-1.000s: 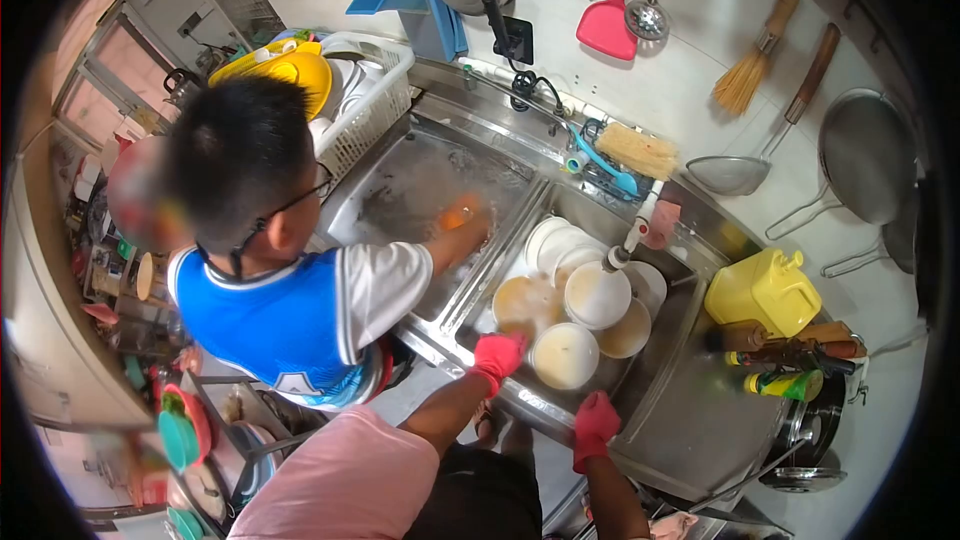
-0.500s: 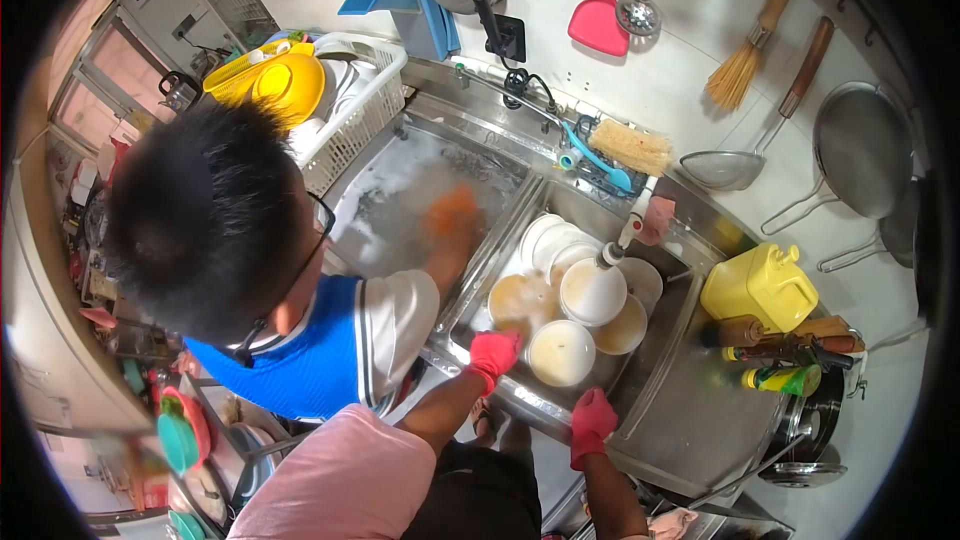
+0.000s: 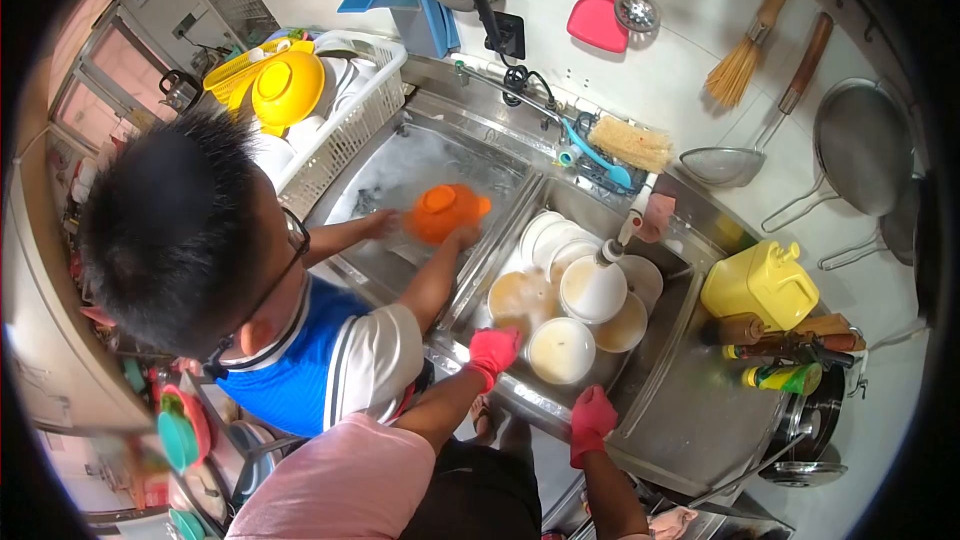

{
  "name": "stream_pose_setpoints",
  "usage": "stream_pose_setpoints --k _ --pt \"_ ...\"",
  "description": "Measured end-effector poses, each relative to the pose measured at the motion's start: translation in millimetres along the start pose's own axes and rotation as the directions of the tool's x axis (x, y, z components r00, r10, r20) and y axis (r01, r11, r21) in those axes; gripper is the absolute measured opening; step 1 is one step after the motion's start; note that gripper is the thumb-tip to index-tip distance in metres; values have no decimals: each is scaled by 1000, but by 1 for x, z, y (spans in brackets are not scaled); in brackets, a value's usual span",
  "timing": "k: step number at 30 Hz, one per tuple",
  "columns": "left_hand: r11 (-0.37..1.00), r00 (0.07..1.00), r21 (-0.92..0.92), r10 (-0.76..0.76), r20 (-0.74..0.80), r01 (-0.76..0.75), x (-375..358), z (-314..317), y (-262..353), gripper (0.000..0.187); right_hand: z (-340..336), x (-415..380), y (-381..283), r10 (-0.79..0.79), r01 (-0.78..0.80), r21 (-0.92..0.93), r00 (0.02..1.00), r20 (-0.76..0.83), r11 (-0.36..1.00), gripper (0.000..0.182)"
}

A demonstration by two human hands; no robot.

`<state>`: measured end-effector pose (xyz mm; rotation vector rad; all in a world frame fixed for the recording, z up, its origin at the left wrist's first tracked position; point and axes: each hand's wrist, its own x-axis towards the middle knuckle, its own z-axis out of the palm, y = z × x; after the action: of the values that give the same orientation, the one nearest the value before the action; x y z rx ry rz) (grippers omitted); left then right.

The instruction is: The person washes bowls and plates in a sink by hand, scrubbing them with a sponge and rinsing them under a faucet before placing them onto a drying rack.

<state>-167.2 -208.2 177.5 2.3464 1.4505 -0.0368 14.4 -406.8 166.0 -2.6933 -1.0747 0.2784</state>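
Note:
My left hand (image 3: 494, 350) wears a pink rubber glove and is closed over the near left part of the right-hand sink basin (image 3: 625, 382); whatever lies in its fingers is hidden. In a matching glove, my right hand (image 3: 592, 412) is curled shut at the basin's front rim, its grip also hidden. Between them sits a white bowl (image 3: 560, 351) of cloudy liquid. Behind it, another white bowl (image 3: 593, 290) stands under the faucet (image 3: 612, 252). Stacked white dishes (image 3: 548, 237) lean at the basin's back left, with murky water around them.
At left, a co-worker (image 3: 340, 350) handles an orange bowl (image 3: 440, 212) in the soapy left basin (image 3: 385, 165). A white basket (image 3: 345, 120) of dishes stands behind. A yellow jug (image 3: 760, 287) is on the right counter. Strainers (image 3: 862, 145) and brushes hang on the wall.
The co-worker's head and body have shifted left and down. The orange bowl has come up out of the suds, and the co-worker's second hand now shows. My hands have stayed nearly still.

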Motion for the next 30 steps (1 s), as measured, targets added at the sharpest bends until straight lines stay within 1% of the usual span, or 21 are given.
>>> stream_pose_setpoints --k 2,8,11,14,17,20,26,30 --pt "1000 1000 4 -10 26 10 0 -1 1 32 -3 0 -2 18 -18 -9 1000 18 1000 24" --pt "1000 1000 -20 -6 19 6 1 2 0 32 3 0 1 1 -2 -22 1000 -21 1000 24" --pt "1000 1000 -17 -10 22 11 1 2 0 32 2 1 1 25 -24 -41 999 23 999 24" --pt "1000 999 -15 -20 27 20 1 1 0 33 -2 1 -1 24 -23 -32 1000 15 999 24" --pt "1000 1000 -15 -13 19 13 0 1 0 33 -6 2 -3 77 -77 -14 994 78 997 27" --pt "1000 999 -1 -29 43 29 1 -1 1 33 -3 1 -1 64 -64 -3 995 72 998 27" --pt "1000 1000 -17 -4 -1 4 -1 -2 1 33 -1 2 0 57 -58 18 997 59 998 27" --pt "1000 1000 13 9 -26 -8 0 1 0 31 -2 1 0 48 -49 12 997 55 999 27"
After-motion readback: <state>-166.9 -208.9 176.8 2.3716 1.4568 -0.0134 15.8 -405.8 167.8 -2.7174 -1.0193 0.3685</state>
